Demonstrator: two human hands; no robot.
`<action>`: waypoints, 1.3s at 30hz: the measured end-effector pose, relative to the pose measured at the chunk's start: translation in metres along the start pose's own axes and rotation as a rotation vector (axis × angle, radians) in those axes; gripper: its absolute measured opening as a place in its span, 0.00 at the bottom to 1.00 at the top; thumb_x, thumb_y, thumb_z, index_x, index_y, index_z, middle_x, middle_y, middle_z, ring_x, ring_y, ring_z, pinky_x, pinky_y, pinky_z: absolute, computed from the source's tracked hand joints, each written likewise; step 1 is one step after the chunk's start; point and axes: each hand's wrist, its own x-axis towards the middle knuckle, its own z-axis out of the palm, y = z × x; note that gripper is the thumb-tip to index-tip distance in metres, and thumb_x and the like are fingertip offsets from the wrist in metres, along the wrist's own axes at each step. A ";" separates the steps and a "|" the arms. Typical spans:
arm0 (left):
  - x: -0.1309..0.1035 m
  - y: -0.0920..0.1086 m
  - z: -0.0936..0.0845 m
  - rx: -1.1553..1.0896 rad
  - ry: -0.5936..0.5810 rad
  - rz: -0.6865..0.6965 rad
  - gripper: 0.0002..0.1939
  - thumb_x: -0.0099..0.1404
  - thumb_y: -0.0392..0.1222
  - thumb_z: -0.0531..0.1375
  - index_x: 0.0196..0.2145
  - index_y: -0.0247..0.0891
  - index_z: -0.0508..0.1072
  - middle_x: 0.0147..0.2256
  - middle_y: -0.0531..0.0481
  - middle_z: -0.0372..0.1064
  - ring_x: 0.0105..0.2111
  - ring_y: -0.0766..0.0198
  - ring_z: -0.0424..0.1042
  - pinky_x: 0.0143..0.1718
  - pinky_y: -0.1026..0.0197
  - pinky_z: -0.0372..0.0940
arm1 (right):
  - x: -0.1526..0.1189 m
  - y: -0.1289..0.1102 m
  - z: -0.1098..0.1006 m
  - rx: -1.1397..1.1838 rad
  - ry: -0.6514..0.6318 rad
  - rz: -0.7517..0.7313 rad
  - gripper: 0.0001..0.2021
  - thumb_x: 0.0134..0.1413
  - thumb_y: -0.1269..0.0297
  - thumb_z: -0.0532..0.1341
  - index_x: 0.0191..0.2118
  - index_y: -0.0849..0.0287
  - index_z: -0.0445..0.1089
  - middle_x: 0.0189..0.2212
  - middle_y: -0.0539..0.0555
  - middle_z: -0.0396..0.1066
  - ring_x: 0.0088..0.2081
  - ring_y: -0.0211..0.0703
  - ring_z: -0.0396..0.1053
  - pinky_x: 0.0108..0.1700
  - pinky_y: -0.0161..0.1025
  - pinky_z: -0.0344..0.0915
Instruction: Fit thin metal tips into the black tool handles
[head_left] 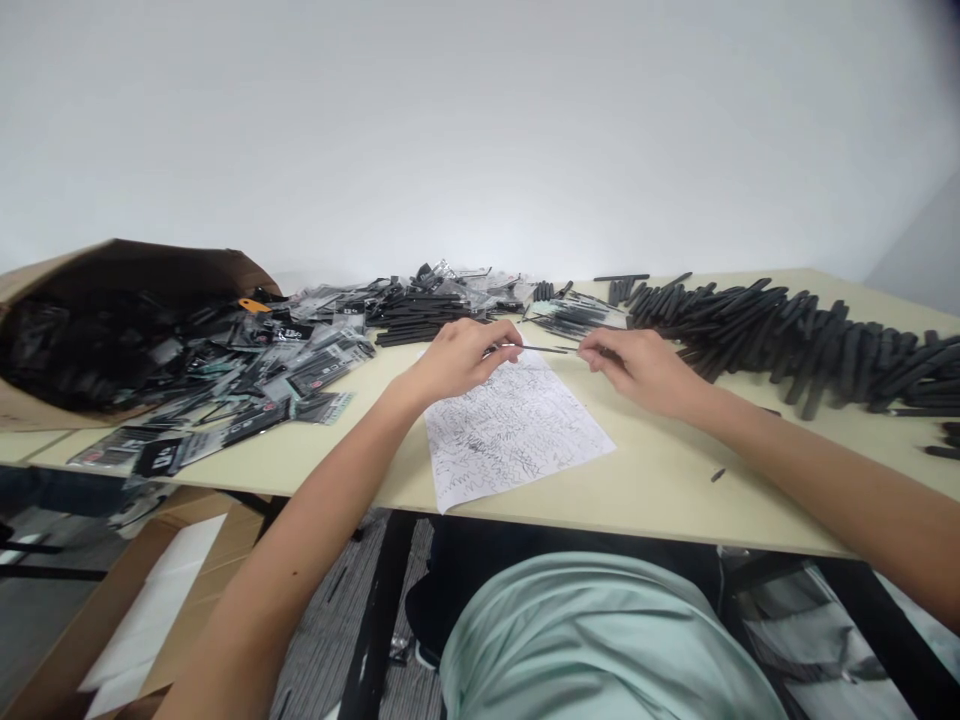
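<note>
Above a scribbled sheet of white paper (pixel 517 440), my left hand (pixel 466 355) pinches a thin dark stick that looks like a pen refill (pixel 547 349). It lies roughly level and points to the right. My right hand (pixel 634 365) has its fingers closed at the stick's right end; whether they grip the tip or something small around it cannot be made out. Just behind the hands lies a heap of thin, partly clear sticks (pixel 577 315). Black pen-like barrels (pixel 780 335) are piled in a long row at the right.
Flat plastic packets (pixel 315 365) spill from a tipped cardboard carton (pixel 19 400) at the left. Black sticks (pixel 416 320) are stacked behind my left hand. A small black piece (pixel 718 475) lies near the table's front edge. An open box (pixel 214 590) stands below on the floor.
</note>
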 end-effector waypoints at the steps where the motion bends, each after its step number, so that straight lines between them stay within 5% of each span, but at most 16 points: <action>1: 0.000 0.000 0.000 0.002 0.020 -0.006 0.09 0.75 0.43 0.53 0.45 0.41 0.72 0.37 0.54 0.80 0.31 0.67 0.75 0.37 0.64 0.61 | 0.000 -0.001 0.000 0.002 0.003 0.029 0.12 0.67 0.59 0.53 0.42 0.58 0.71 0.31 0.54 0.75 0.30 0.43 0.69 0.35 0.38 0.59; 5: 0.000 -0.004 -0.001 0.006 0.125 -0.059 0.10 0.75 0.44 0.52 0.44 0.40 0.72 0.36 0.54 0.80 0.29 0.68 0.73 0.35 0.65 0.60 | 0.000 0.000 0.002 0.026 0.001 0.142 0.15 0.66 0.55 0.54 0.44 0.60 0.71 0.25 0.52 0.71 0.25 0.43 0.66 0.32 0.39 0.57; 21: 0.001 -0.007 0.000 0.011 0.141 -0.070 0.10 0.75 0.43 0.52 0.44 0.40 0.72 0.35 0.53 0.80 0.28 0.68 0.72 0.32 0.65 0.59 | 0.000 0.010 0.010 0.156 0.041 -0.001 0.13 0.70 0.62 0.48 0.35 0.56 0.65 0.40 0.55 0.76 0.38 0.44 0.73 0.42 0.39 0.62; 31: 0.000 -0.007 0.000 0.008 0.125 -0.068 0.11 0.75 0.42 0.51 0.44 0.40 0.73 0.36 0.53 0.79 0.27 0.68 0.71 0.31 0.65 0.58 | 0.000 0.004 0.005 0.155 0.076 -0.027 0.15 0.71 0.60 0.46 0.40 0.57 0.68 0.37 0.56 0.76 0.31 0.42 0.70 0.38 0.40 0.63; 39: -0.001 -0.011 -0.003 0.045 0.123 -0.054 0.11 0.75 0.41 0.52 0.45 0.41 0.74 0.35 0.55 0.80 0.30 0.67 0.74 0.33 0.65 0.58 | -0.001 0.013 0.007 0.006 0.041 -0.078 0.16 0.71 0.60 0.48 0.48 0.59 0.72 0.38 0.57 0.78 0.36 0.47 0.74 0.38 0.41 0.64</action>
